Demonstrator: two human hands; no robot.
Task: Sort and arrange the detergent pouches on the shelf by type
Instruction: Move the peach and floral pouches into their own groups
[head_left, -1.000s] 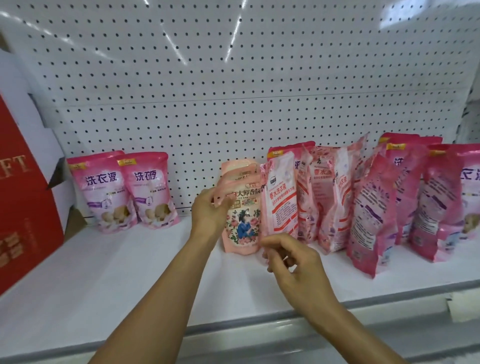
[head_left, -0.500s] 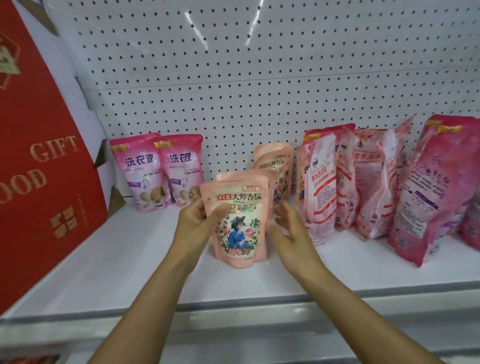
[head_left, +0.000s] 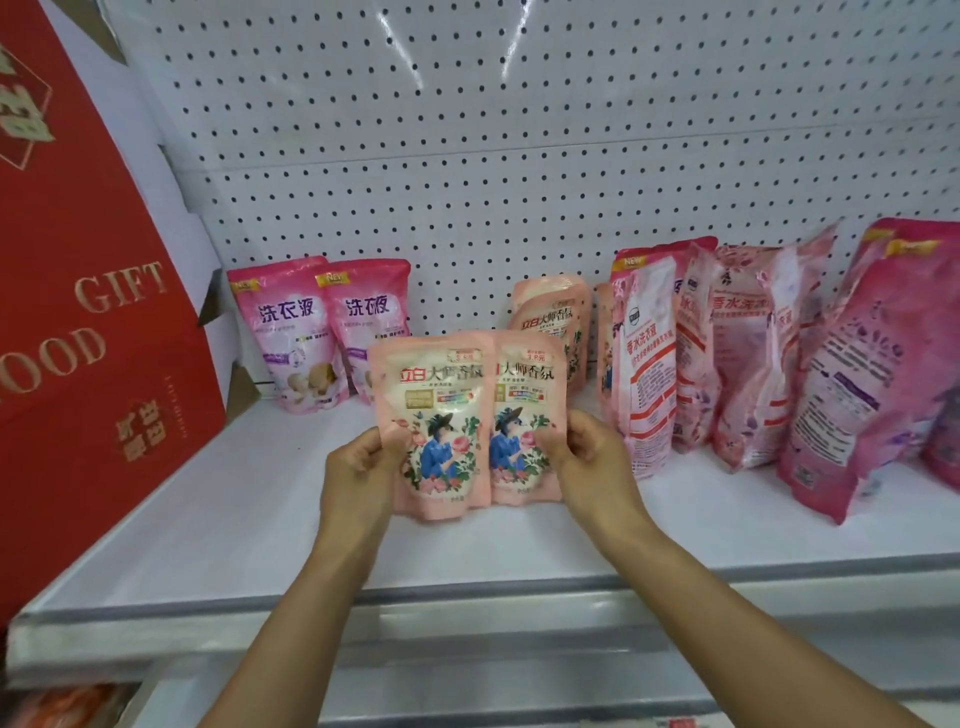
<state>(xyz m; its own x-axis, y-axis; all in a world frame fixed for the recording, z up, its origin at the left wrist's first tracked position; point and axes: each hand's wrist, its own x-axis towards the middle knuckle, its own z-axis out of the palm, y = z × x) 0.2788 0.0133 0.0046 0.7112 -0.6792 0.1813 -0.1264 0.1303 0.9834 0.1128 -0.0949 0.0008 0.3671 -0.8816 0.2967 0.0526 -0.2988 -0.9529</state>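
Observation:
Two peach floral pouches stand side by side at mid-shelf. My left hand (head_left: 363, 467) grips the left floral pouch (head_left: 436, 410) by its left edge. My right hand (head_left: 582, 457) grips the right floral pouch (head_left: 524, 415) by its right edge; the left one overlaps it slightly. Behind them another peach floral pouch (head_left: 556, 317) leans near the pegboard. Two pink pouches (head_left: 322, 332) stand at the back left. Pale pink pouches (head_left: 670, 353) and darker pink pouches (head_left: 862, 374) crowd the right side.
A red gift box (head_left: 88, 291) rises at the left end of the white shelf (head_left: 249, 519). A white pegboard wall (head_left: 519, 130) backs the shelf. The shelf's front lip (head_left: 467, 603) runs below my forearms.
My left hand pulled a floral pouch forward from the back row. My right hand then took a second one, and the two now stand fanned apart side by side.

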